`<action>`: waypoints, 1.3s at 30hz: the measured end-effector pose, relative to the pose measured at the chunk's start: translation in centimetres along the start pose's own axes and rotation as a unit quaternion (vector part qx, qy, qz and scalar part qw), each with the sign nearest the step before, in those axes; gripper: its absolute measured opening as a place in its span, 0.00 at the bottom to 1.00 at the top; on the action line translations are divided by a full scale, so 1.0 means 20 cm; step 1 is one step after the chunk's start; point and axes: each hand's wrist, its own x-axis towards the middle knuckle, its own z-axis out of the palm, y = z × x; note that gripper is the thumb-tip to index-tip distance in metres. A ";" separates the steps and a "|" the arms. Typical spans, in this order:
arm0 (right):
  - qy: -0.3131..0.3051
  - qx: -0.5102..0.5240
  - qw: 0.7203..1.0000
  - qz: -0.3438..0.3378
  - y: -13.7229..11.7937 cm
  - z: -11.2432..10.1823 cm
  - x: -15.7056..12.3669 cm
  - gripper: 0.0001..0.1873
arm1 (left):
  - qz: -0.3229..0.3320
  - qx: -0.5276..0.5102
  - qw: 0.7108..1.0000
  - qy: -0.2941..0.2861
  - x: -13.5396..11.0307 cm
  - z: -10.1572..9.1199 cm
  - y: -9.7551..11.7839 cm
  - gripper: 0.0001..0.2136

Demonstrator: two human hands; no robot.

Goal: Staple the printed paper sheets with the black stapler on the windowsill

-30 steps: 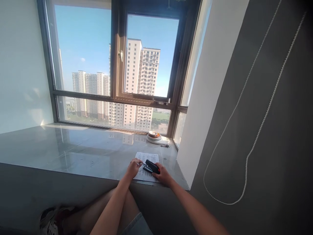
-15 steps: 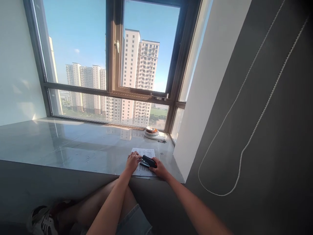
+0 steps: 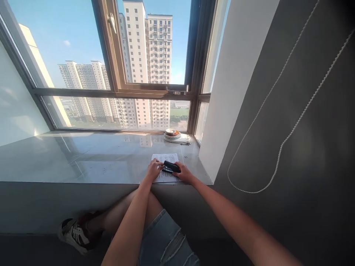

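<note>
A printed sheet of paper [image 3: 166, 158] lies on the grey stone window ledge [image 3: 91, 162], near its front edge. A black stapler [image 3: 171, 167] with a red end rests on the paper. My right hand [image 3: 185, 175] grips the stapler from the right side. My left hand [image 3: 154, 170] lies on the paper's left part, its fingertips touching the stapler's front end.
A stack of round white discs with an orange top [image 3: 173, 135] sits at the ledge's back right corner, some small dark bits beside it. A white pillar [image 3: 230, 85] and a dark wall with a bead chain [image 3: 280, 151] stand to the right. My knee and shoe [image 3: 73, 234] are below.
The view has tilted and dropped, so ledge and hands appear higher in frame. The stapler has closed flatter onto the paper; both hands stay at it.
</note>
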 end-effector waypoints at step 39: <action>0.003 -0.076 0.997 -0.013 -0.02 0.02 -0.03 0.20 | -0.110 -0.096 0.988 0.047 -0.08 -0.07 0.09 0.15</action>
